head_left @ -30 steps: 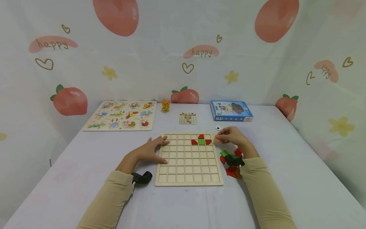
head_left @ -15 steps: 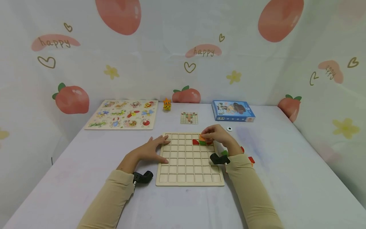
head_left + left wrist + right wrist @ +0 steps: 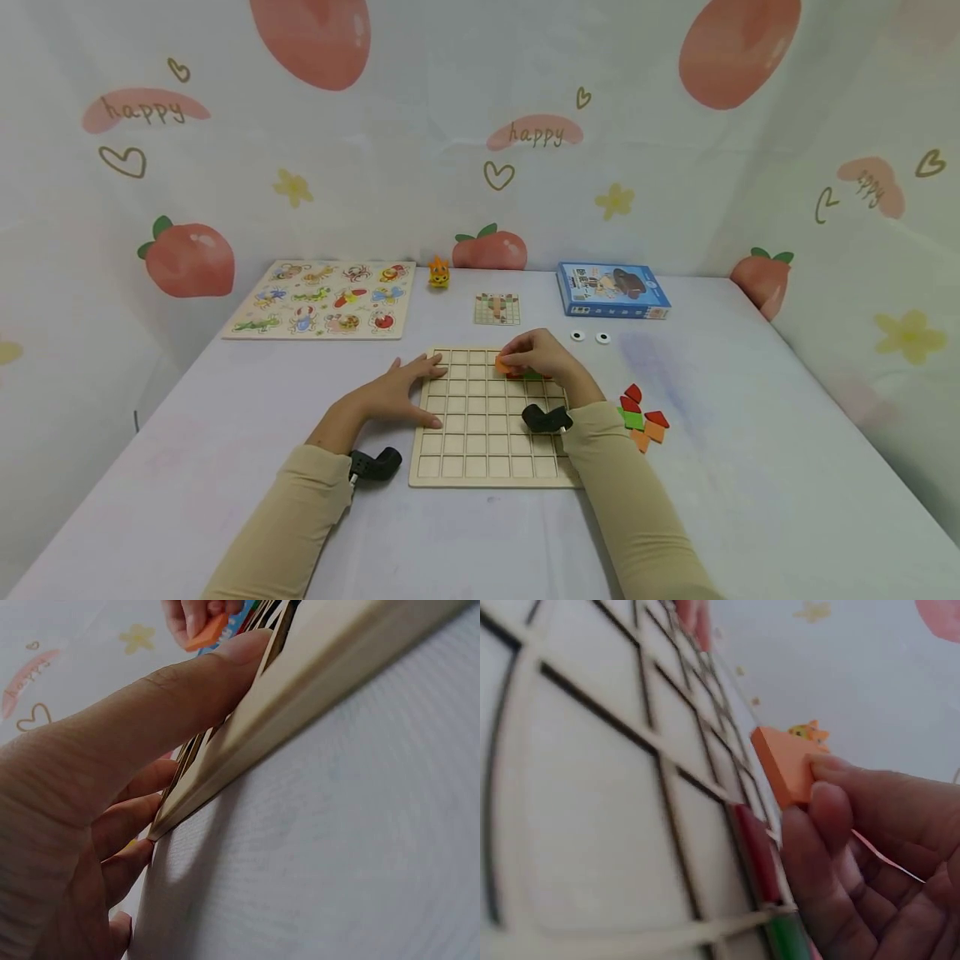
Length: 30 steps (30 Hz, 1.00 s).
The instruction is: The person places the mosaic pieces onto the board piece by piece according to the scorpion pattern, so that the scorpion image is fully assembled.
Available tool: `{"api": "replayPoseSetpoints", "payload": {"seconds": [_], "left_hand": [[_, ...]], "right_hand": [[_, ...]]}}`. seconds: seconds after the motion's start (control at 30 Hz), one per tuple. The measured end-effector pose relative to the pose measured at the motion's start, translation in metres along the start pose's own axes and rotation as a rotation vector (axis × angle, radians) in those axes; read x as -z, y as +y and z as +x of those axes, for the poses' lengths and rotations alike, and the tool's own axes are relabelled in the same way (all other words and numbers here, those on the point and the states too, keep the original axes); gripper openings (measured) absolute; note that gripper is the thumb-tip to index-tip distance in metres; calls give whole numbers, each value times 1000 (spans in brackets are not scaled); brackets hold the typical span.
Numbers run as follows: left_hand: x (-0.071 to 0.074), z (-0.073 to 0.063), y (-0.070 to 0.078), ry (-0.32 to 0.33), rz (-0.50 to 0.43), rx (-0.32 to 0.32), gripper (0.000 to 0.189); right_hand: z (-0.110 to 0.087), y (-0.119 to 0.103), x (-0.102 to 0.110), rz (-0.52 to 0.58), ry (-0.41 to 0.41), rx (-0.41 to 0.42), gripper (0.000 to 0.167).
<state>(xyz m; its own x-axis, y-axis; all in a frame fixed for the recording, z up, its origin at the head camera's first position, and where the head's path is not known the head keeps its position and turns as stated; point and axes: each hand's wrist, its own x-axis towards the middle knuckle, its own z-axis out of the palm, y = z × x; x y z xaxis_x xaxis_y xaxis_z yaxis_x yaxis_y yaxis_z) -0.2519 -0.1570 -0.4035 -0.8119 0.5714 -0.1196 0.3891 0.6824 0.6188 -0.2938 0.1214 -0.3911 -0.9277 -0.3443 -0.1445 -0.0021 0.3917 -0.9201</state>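
Left hand [image 3: 386,393], its fingers and thumb spread wide, is rested on the left edge of a wooden grid board [image 3: 476,425]; in the left wrist view, the thumb is seen laid over the rim. Right hand [image 3: 543,354] is held over the far part of that board, right of its centre, and an orange square [image 3: 780,769] is pinched between thumb and fingertips; whether the square touches the board cannot be told. Around the hands, from left to right: a puzzle board [image 3: 322,308] with small animal pictures is laid at the back of the surface [image 3: 750,467]; beside it, an orange-and-yellow toy [image 3: 438,273] is stood; behind the grid board, a patterned card [image 3: 497,309] is laid. A red piece [image 3: 756,851] and a green piece [image 3: 789,939] are set in neighbouring cells, partly covered by the right hand in the head view. Two black-and-white discs [image 3: 577,336] are placed side by side before a blue box [image 3: 613,290]. Beyond the right sleeve [image 3: 626,492], loose red, green and orange pieces [image 3: 633,420] are clustered.
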Motion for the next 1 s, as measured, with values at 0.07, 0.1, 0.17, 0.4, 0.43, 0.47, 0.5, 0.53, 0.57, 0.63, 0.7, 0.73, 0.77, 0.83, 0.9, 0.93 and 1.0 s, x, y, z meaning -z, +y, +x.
{"api": "replayPoseSetpoints", "payload": {"seconds": [0.07, 0.1, 0.17, 0.4, 0.43, 0.47, 0.5, 0.53, 0.57, 0.63, 0.7, 0.73, 0.77, 0.83, 0.9, 0.93, 1.0], "left_hand": [[0, 0, 0, 1, -1, -5, 90], [0, 0, 0, 2, -1, -7, 90], [1, 1, 0, 0, -1, -10, 90], [0, 2, -1, -9, 2, -5, 90], [0, 2, 0, -8, 1, -4, 90], [0, 2, 0, -7, 0, -2, 90], [0, 1, 0, -6, -1, 0, 90], [0, 1, 0, -5, -2, 0, 90], [0, 1, 0, -5, -2, -1, 90], [0, 1, 0, -5, -1, -1, 90], [0, 1, -1, -4, 0, -3, 90], [0, 1, -1, -3, 0, -5, 90], [0, 1, -1, -2, 2, -5, 90], [0, 1, -1, -1, 2, -3, 90], [0, 1, -1, 0, 1, -3, 90], [0, 1, -1, 1, 0, -2, 90], [0, 0, -1, 0, -2, -1, 90]], "right_hand": [[1, 1, -4, -4, 18, 1, 20], [2, 1, -6, -5, 30, 1, 20], [2, 2, -9, -5, 52, 1, 19], [4, 4, -15, -65, 75, 15, 14], [4, 3, -16, -79, 71, 21, 14], [4, 3, -16, -86, 68, 24, 14], [4, 3, -17, -95, 66, 25, 14], [3, 2, -18, -97, 65, 23, 14], [3, 2, -18, -102, 65, 22, 14], [2, 1, -18, -107, 67, 18, 14], [1, 1, -19, -110, 67, 16, 14], [1, 1, -19, -114, 67, 16, 14], [1, 1, -19, -120, 67, 15, 14], [1, 2, -19, -130, 67, 13, 14], [1, 2, -19, -150, 68, 15, 14], [1, 2, -19, -154, 69, 12, 14], [0, 1, -19, -175, 69, 20, 14]]}}
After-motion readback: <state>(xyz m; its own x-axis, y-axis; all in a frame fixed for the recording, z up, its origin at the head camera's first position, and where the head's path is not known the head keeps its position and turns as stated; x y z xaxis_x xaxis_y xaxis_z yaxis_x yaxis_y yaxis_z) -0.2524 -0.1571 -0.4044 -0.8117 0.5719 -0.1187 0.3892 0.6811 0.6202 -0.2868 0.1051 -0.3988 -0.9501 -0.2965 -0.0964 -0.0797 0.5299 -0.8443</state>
